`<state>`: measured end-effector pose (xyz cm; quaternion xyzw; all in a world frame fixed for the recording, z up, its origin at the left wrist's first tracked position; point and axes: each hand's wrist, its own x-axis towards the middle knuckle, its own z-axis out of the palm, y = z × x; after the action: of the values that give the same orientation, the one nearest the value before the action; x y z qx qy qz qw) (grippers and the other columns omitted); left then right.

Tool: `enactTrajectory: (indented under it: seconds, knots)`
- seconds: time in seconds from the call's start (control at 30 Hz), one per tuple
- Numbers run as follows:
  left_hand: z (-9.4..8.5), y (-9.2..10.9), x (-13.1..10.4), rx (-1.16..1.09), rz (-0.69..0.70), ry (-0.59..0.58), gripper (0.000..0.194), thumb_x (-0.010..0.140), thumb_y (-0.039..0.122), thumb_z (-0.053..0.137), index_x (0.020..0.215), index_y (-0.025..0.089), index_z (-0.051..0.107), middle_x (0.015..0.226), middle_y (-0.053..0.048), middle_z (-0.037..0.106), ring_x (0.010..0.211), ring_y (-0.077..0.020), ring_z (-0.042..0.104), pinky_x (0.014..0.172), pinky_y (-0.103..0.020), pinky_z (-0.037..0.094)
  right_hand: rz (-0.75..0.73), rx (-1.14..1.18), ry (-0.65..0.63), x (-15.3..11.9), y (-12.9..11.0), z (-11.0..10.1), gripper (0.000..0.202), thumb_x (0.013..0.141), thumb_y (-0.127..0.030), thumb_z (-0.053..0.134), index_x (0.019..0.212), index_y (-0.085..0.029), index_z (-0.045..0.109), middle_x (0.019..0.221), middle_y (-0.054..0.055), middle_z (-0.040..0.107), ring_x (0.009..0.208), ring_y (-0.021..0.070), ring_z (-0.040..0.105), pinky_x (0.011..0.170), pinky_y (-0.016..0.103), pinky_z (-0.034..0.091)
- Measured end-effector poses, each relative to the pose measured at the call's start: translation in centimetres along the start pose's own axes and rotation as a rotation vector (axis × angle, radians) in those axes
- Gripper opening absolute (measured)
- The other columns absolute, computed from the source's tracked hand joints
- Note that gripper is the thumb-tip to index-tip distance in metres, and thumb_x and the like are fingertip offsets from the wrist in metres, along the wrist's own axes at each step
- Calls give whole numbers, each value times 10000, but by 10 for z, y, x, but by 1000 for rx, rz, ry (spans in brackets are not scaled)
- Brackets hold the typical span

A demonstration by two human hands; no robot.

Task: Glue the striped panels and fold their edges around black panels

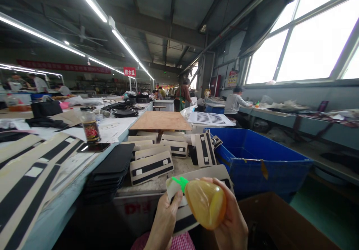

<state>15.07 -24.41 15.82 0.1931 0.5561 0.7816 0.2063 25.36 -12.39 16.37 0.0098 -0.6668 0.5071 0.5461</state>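
My right hand (234, 214) is wrapped around a squeeze bottle (206, 205) of yellowish liquid, probably glue. The bottle is tipped to the left, and its green nozzle (181, 183) points over a beige panel (171, 188) with black strips. My left hand (166, 212) pinches this panel near its upper left edge, thumb on top. The bottle hides much of the panel, so I cannot tell whether the nozzle touches it. Just beyond lie similar beige panels (153, 167) with black strips and small white squares.
A blue bin (263, 164) stands at the right, a cardboard box (280, 220) below it. Black sheets (110, 167) are stacked at the left. On the left table are a phone (94, 148), a jar (91, 128) and more panels (25, 182). Several people work farther back.
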Motion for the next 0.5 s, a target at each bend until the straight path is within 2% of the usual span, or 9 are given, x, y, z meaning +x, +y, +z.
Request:
enactTrajectory:
  seconds: [0.1, 0.23, 0.3, 0.4, 0.5]
  knots:
    - [-2, -1, -1, -13, -18, 36, 434, 838, 480, 742, 1129, 161, 786, 1191, -120, 789, 1273, -346, 622, 1121, -443, 422, -1, -25, 64, 0, 4, -1, 582, 879, -293, 803, 1425, -264, 605, 1374, 122, 709, 1185, 305, 730, 976, 351, 622]
    - [0, 1, -4, -45, -3, 49, 450, 807, 474, 777, 1125, 155, 788, 1152, -118, 800, 1237, -344, 650, 1110, -431, 444, 67, 118, 70, -6, -9, 11, 535, 853, -432, 820, 1345, -281, 673, 1273, 117, 759, 1102, 336, 762, 919, 401, 654]
    - [2, 4, -5, -62, 7, 59, 436, 807, 455, 780, 1129, 162, 788, 1157, -112, 800, 1216, -334, 667, 1104, -422, 457, 111, 168, 79, -9, -16, 21, 476, 875, -452, 790, 1308, -275, 697, 1237, 122, 772, 1065, 336, 773, 895, 406, 661]
    - [1, 7, -4, -66, 25, 127, 421, 792, 439, 794, 1124, 179, 793, 1192, -103, 790, 1228, -324, 664, 1126, -424, 445, 116, 60, 96, -8, -16, 27, 487, 882, -408, 786, 1323, -231, 680, 1248, 141, 764, 1095, 333, 762, 914, 397, 649]
    - [-4, 6, -2, -69, 23, 192, 424, 783, 439, 791, 1127, 190, 792, 1182, -99, 794, 1241, -321, 663, 1149, -438, 429, 52, -111, 131, -2, -6, 20, 534, 871, -382, 795, 1354, -209, 648, 1295, 148, 744, 1168, 336, 731, 965, 412, 624]
